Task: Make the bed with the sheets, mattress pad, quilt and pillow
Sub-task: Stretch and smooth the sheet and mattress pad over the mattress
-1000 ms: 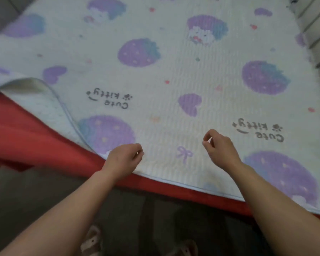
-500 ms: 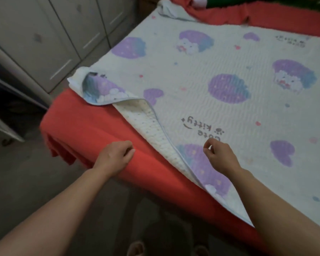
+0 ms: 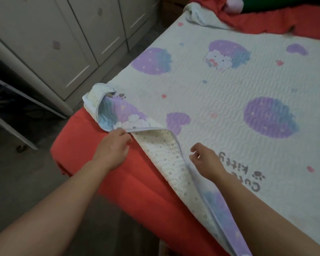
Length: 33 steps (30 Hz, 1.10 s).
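A white mattress pad printed with purple strawberries and "Cute kitty" lies over the bed's red sheet. Its near-left corner is folded back on itself, showing the white dotted underside. My left hand is at the point of that fold, and its fingertips and thumb pinch the blue-trimmed edge. Just right of the fold, my right hand hovers over the pad with loosely curled fingers and holds nothing.
White cabinets stand along the left, across a narrow strip of floor. A dark metal frame juts in at far left. Rumpled red bedding and a pink item lie at the bed's far end.
The view has swung left to the bed's corner. My left hand has moved up from the red sheet to the pad's folded edge. My right hand has stayed over the pad.
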Motion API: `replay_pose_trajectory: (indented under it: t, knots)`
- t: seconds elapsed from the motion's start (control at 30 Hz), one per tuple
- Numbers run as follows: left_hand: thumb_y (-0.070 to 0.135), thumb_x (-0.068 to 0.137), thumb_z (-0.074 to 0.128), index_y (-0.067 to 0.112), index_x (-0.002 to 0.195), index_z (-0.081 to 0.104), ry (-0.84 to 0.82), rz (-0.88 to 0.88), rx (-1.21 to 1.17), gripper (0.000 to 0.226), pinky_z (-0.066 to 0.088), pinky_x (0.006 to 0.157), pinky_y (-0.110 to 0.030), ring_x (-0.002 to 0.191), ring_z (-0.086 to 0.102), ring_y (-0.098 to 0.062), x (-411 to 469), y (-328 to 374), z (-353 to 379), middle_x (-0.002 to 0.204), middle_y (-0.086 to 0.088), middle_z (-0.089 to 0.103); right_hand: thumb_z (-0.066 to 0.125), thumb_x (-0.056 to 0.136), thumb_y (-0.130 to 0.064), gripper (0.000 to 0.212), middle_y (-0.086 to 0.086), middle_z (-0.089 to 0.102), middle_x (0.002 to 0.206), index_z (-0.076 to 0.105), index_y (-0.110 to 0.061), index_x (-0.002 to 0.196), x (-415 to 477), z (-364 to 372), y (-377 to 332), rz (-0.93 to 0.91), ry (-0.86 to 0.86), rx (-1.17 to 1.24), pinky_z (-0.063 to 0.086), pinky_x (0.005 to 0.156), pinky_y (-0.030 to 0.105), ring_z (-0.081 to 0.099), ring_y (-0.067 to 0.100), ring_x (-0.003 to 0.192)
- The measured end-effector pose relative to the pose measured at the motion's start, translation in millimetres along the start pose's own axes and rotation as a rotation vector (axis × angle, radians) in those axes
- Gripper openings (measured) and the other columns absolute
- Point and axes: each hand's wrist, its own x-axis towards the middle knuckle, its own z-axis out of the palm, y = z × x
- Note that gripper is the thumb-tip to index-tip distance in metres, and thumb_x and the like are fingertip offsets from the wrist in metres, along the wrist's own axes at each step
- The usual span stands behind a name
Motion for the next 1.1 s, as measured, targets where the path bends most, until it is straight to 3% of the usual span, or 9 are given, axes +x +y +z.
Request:
replay_pose_trajectory:
  t: [0.07, 0.17, 0.33, 0.43, 0.6, 0.7, 0.83, 0.93, 1.1]
  knots:
    - [0.008, 0.077, 0.063, 0.011, 0.105, 0.067, 0.049, -0.072, 0.051, 0.028, 0.046, 0.090, -0.047, 0.118, 0.047, -0.036, 21.2, -12.0, 0.4, 0.129, -0.014, 0.050, 0.055, 0.094, -0.027, 0.032, -0.002, 0.055, 0.117, 0.049, -0.018, 0.124, 22.0, 8.1, -9.1, -0.006, -0.035, 0.025, 0.044, 0.084, 0.028, 0.056, 0.015, 0.103]
    - [0.009, 0.080, 0.061, 0.023, 0.121, 0.061, 0.081, -0.240, 0.107, 0.043, 0.028, 0.105, -0.055, 0.142, 0.011, -0.041, 42.0, -28.1, 1.4, 0.154, -0.020, 0.015, 0.058, 0.092, -0.027, 0.049, 0.002, 0.047, 0.132, 0.039, -0.017, 0.136, 52.0, 20.2, -25.8, 0.006, -0.066, 0.038, 0.046, 0.095, 0.035, 0.053, 0.020, 0.114]
    - [0.031, 0.089, 0.056, 0.036, 0.143, 0.033, -0.032, -0.472, 0.128, 0.059, 0.014, 0.112, -0.054, 0.142, -0.017, -0.040, 70.6, -64.0, 1.2, 0.154, -0.019, -0.023, 0.060, 0.090, -0.028, 0.053, 0.006, 0.048, 0.127, 0.036, -0.014, 0.134, 87.4, 41.2, -54.0, -0.018, -0.100, -0.025, 0.046, 0.091, 0.039, 0.053, 0.025, 0.110]
    - [0.038, 0.092, 0.050, 0.024, 0.147, 0.024, -0.135, -0.540, 0.068, 0.062, 0.013, 0.113, -0.052, 0.144, -0.006, -0.038, 84.8, -82.4, -0.5, 0.155, -0.019, -0.014, 0.056, 0.089, -0.027, 0.043, 0.001, 0.054, 0.113, 0.041, -0.018, 0.128, 100.9, 49.9, -71.3, 0.055, -0.058, -0.052, 0.048, 0.081, 0.036, 0.058, 0.023, 0.098]
    - [0.022, 0.088, 0.059, -0.005, 0.127, 0.040, -0.005, -0.343, -0.024, 0.051, 0.037, 0.100, -0.047, 0.118, 0.042, -0.041, 91.0, -118.1, -15.0, 0.130, -0.025, 0.040, 0.052, 0.088, -0.015, 0.006, -0.001, 0.054, 0.080, 0.051, -0.016, 0.094, 95.9, 62.9, -103.7, 0.041, 0.074, -0.173, 0.031, 0.055, 0.028, 0.051, 0.021, 0.072]
    - [0.008, 0.082, 0.062, -0.008, 0.120, 0.044, 0.072, -0.272, -0.014, 0.045, 0.037, 0.094, -0.044, 0.109, 0.046, -0.043, 85.7, -147.0, -38.1, 0.121, -0.029, 0.045, 0.058, 0.085, -0.018, 0.022, -0.005, 0.049, 0.068, 0.042, -0.024, 0.071, 78.1, 72.2, -128.5, 0.024, 0.049, -0.172, 0.033, 0.057, 0.029, 0.050, 0.020, 0.069]
    - [-0.012, 0.070, 0.053, -0.009, 0.118, 0.046, 0.165, -0.241, -0.117, 0.049, 0.040, 0.089, -0.048, 0.099, 0.049, -0.048, 62.5, -197.3, -67.8, 0.118, -0.031, 0.043, 0.066, 0.083, -0.033, 0.032, -0.009, 0.054, 0.071, 0.043, -0.029, 0.061, 43.9, 95.7, -183.0, 0.002, -0.234, -0.192, 0.039, 0.064, 0.030, 0.054, 0.016, 0.075]
    - [-0.015, 0.067, 0.053, -0.007, 0.122, 0.042, 0.132, -0.285, -0.172, 0.056, 0.041, 0.086, -0.047, 0.097, 0.049, -0.048, 34.6, -237.0, -78.0, 0.119, -0.030, 0.040, 0.062, 0.086, -0.036, 0.030, -0.008, 0.050, 0.073, 0.043, -0.024, 0.068, 20.5, 130.3, -222.1, -0.072, -0.396, -0.312, 0.033, 0.061, 0.030, 0.050, 0.018, 0.077]
    - [-0.010, 0.073, 0.057, -0.004, 0.135, 0.034, 0.044, -0.452, -0.306, 0.066, 0.039, 0.097, -0.039, 0.111, 0.045, -0.043, 20.6, -271.8, -71.3, 0.131, -0.026, 0.033, 0.057, 0.088, -0.034, 0.018, 0.006, 0.062, 0.103, 0.045, -0.022, 0.084, 5.6, 165.2, -241.7, -0.080, -0.380, -0.441, 0.033, 0.070, 0.029, 0.056, 0.028, 0.096]
